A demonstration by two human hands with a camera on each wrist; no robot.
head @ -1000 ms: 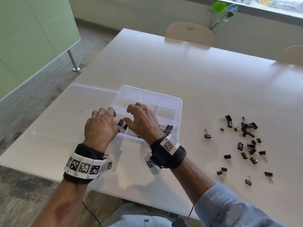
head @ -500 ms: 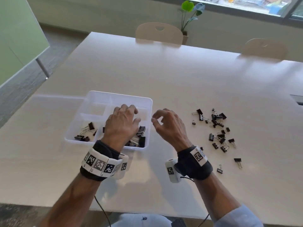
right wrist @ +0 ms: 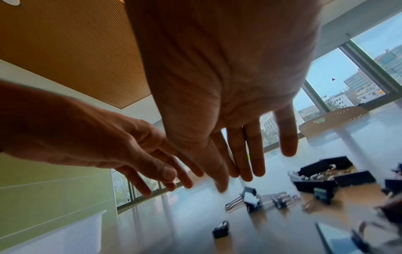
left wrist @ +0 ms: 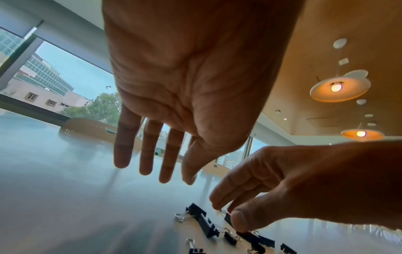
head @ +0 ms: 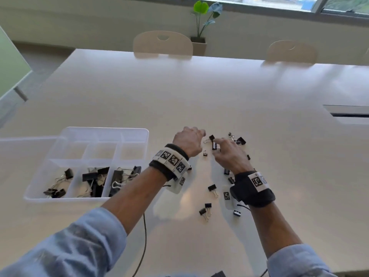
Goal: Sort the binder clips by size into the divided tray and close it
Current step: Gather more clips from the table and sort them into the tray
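the white table runs wide and bare beyond the hands, w/ lots of free surface toward the far edge where two pale chair backs sit; a dark slot is cut in near the right edge. the divided tray, clear plastic w/ rounded corners, lies left of both hands, well apart from the loose pile; its clear lid lies flat beside it on the left. only the near row holds clips, black bodies w/ silver wire handles, in three compartments.

loose binder clips are scattered on the table around and under the right wrist, small black folded-metal shapes, some w/ handles splayed. the left hand hangs palm down over the pile's left side, fingers straight and relaxed, holding nothing. the right hand hovers just beside it, fingers and thumb drawn narrow toward a clip at the tips; the left wrist view shows the thumb low by a clip, but whether it grips can't be told. light blue sleeves are pushed up both forearms.
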